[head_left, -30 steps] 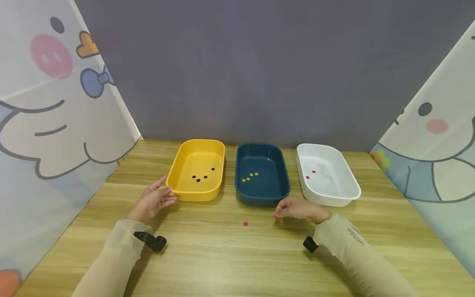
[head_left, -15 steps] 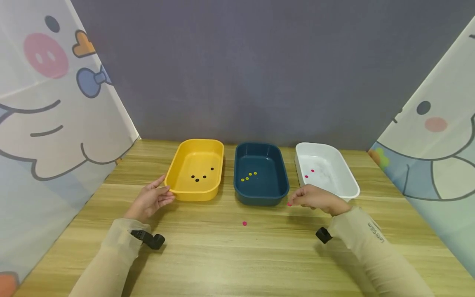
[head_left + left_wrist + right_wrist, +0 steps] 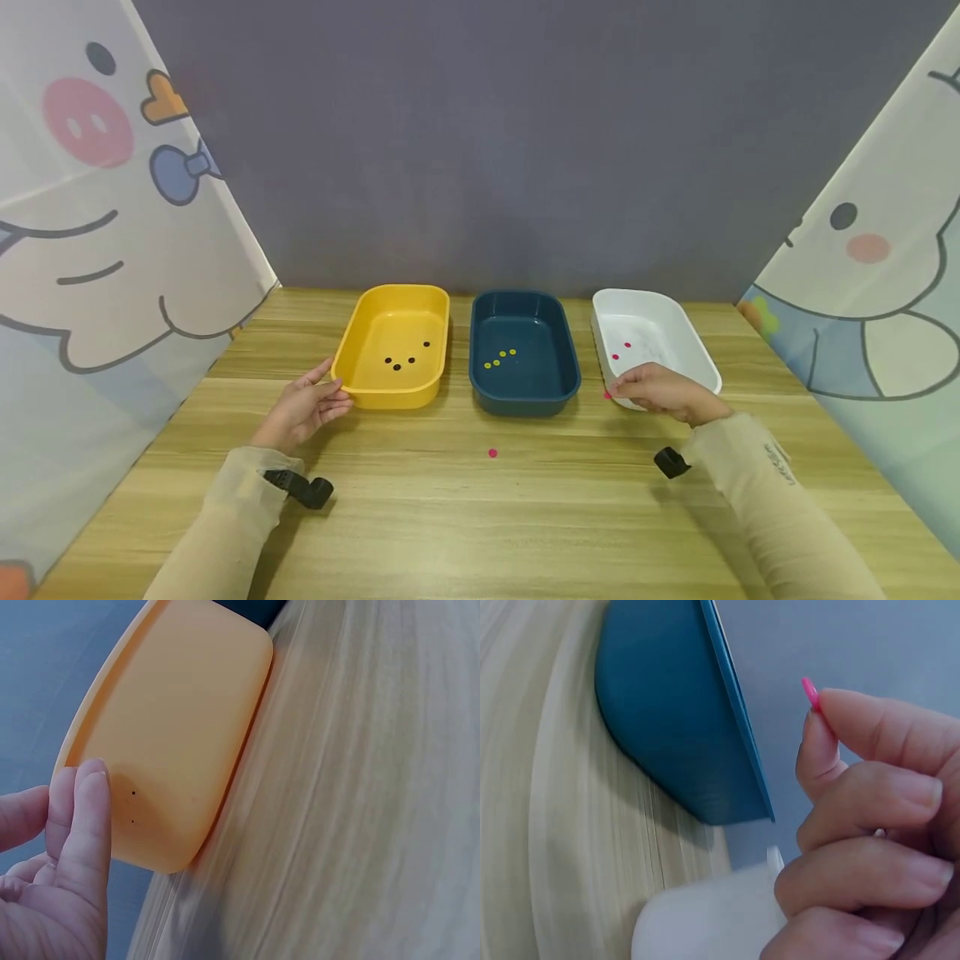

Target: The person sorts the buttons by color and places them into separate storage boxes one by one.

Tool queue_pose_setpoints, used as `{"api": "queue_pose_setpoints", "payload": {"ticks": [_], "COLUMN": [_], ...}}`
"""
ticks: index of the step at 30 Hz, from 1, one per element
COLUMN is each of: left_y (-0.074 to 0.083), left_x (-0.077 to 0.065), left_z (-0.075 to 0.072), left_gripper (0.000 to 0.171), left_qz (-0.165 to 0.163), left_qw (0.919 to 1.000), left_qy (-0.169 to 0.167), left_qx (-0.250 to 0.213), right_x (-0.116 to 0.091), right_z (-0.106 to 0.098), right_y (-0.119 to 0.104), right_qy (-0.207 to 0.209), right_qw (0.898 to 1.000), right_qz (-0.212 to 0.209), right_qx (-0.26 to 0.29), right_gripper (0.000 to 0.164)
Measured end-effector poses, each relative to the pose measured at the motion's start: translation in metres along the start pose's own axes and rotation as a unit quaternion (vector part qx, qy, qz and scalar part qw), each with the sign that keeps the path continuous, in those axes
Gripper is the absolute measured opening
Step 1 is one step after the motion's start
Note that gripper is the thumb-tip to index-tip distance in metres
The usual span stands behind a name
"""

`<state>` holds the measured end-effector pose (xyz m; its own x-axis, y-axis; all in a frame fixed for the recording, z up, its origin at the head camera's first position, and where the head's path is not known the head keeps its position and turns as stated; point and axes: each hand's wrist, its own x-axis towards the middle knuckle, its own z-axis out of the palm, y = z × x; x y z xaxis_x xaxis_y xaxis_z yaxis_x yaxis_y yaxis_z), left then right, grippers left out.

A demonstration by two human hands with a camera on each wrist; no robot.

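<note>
My right hand (image 3: 670,393) pinches a small pink button (image 3: 810,692) between thumb and index finger, the other fingers curled. It is above the near left corner of the white tray (image 3: 708,367), which holds two pink buttons (image 3: 622,351). With thumb and fingers, my left hand (image 3: 302,410) holds the yellow tray (image 3: 393,398) at its near left corner. Several black buttons (image 3: 397,367) lie inside that tray. Between the two stands a dark blue tray (image 3: 525,407) with several yellow buttons (image 3: 497,363). Another pink button (image 3: 492,453) lies on the table in front of it.
The three trays stand in a row near the back of the wooden table (image 3: 450,525). A grey wall (image 3: 480,150) rises behind them. Cartoon-printed panels (image 3: 82,208) flank the table on both sides. Each wrist wears a black camera (image 3: 311,492).
My right hand has carried the pink button from in front of the blue tray, rightward and away from me, to the white tray's near edge. The left hand stays at the yellow tray.
</note>
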<state>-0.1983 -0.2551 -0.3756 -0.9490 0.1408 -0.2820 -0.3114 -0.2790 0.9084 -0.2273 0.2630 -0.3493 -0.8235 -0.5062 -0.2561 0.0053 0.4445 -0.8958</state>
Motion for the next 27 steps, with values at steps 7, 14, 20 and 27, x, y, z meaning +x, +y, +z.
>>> {"api": "queue_pose_setpoints", "payload": {"ticks": [7,14,20,27], "left_y": [-0.002,-0.003,-0.003,-0.002], "left_x": [0.002,0.002,0.002,0.001], "left_z": [-0.002,-0.003,-0.003,-0.003], "left_gripper": [0.067,0.066,0.066,0.067], "left_qz": [0.004,-0.002,-0.005,-0.007], "left_qw": [1.0,1.0,1.0,1.0], "left_qy": [-0.001,-0.004,-0.005,-0.003], "left_qx": [-0.001,-0.002,-0.007,-0.003], "right_x": [-0.008,-0.017,-0.024,-0.033], "right_z": [-0.015,-0.036,-0.047,-0.057], "right_y": [0.007,0.015,0.025,0.024], "right_qy": [0.016,0.028,0.019,0.023], "right_qw": [1.0,0.997,0.995,0.996], "right_qz": [0.017,0.032,0.014,0.033], "right_qx": [0.007,0.066,0.095,0.082], "right_gripper": [0.02,0.026,0.034,0.033]}}
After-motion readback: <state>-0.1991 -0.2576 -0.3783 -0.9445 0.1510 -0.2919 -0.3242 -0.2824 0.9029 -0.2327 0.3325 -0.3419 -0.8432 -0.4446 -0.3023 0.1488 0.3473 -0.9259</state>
